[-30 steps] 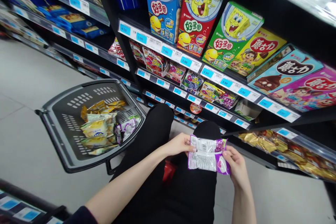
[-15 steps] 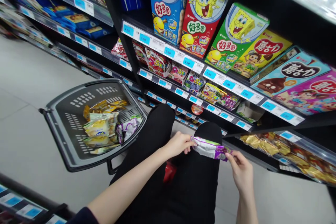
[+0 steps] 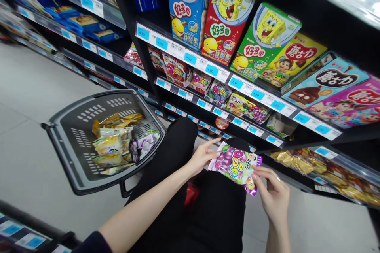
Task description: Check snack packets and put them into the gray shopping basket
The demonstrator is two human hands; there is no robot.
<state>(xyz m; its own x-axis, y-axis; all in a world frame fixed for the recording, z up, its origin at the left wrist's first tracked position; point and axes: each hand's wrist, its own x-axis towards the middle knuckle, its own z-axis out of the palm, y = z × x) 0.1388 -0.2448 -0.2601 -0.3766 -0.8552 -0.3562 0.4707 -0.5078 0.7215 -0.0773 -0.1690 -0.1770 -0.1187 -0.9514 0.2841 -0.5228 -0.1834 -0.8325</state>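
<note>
I hold a purple packet of grape gummy sweets (image 3: 234, 164) over my black-clad knees, its printed front facing up. My left hand (image 3: 202, 157) pinches the packet's left edge with thumb and fingers. My right hand (image 3: 271, 193) grips its lower right corner between fingertips. To my left stands a dark grey shopping basket (image 3: 71, 134) holding several snack packets (image 3: 118, 142), one of them a similar purple one. The shelf row of matching gummy packets (image 3: 218, 93) lies just beyond my knees.
Black shelving (image 3: 184, 95) with blue price tags runs along the right and back. Cartoon biscuit boxes (image 3: 225, 19) fill the upper shelf, gold-wrapped sweets (image 3: 311, 164) the low right one. Pale floor tiles (image 3: 29, 99) spread to the left. Another shelf edge (image 3: 23, 233) sits at bottom left.
Between both hands the packet has been flipped over: first its silver-white back showed, then its edge, now its purple printed front faces up.
</note>
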